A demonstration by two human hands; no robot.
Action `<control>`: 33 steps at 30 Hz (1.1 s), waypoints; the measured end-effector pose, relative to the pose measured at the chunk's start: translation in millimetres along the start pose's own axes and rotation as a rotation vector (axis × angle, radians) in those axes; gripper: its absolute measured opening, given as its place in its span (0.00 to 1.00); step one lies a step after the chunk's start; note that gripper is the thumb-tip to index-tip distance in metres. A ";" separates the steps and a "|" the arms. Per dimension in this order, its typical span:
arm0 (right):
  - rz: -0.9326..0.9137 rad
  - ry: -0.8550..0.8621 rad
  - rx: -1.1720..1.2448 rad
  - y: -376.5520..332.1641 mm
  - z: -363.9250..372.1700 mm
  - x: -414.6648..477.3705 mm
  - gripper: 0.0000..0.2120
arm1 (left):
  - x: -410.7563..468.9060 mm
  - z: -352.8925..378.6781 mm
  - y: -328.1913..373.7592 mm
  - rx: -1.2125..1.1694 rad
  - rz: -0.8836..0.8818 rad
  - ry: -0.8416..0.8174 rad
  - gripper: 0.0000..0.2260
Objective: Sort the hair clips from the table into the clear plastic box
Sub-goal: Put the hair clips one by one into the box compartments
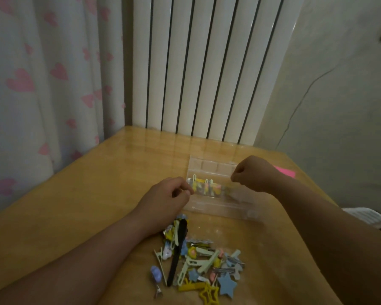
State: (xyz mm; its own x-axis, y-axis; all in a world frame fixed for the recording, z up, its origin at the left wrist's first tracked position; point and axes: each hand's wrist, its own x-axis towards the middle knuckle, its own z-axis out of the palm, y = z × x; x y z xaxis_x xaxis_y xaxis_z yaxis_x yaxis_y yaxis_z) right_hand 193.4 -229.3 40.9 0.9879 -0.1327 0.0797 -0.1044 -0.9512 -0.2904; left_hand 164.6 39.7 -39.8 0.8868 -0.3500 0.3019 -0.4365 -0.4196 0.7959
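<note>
1. The left hand (pixel 169 194) has its fingers curled, thumb against forefinger, at the left end of the clear plastic box (pixel 218 206). Whether it pinches a clip or the box wall I cannot tell.
2. The right hand (pixel 251 175) is curled into a loose fist over the box's right end. Whether it holds anything is hidden.
3. The box lies open on the bench (pixel 97 194), with a few yellow and pink clips (pixel 205 187) in its left part. Most hair clips are in a tangled pile (pixel 196 256) nearer the person, beside the left forearm.
4. Risk: the box looks light. A tug or nudge from either hand could slide or tip it and spill the sorted clips.
5. Risk: a small clip released from above could bounce off a divider into the wrong compartment or onto the bench.
6. Risk: drawing the left forearm back could sweep the pile and scatter clips towards the bench's near edge.
7. Risk: the clips interlock. Lifting the long black clip (pixel 177 249) may drag neighbours along.
8. Dim light and the clear walls make the compartment edges hard to judge.
</note>
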 end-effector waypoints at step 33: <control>-0.417 -0.068 -0.098 -41.1 41.5 -127.5 0.09 | -1.1 -1.3 4.3 0.006 -0.022 0.002 0.07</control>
State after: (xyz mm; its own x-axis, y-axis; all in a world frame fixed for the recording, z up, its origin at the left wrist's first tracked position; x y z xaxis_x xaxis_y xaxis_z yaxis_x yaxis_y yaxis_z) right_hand 76.5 -161.7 3.1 0.9527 0.2846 0.1069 0.2987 -0.9418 -0.1544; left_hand 162.0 39.3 -36.1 0.8964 -0.3389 0.2857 -0.4181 -0.4323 0.7989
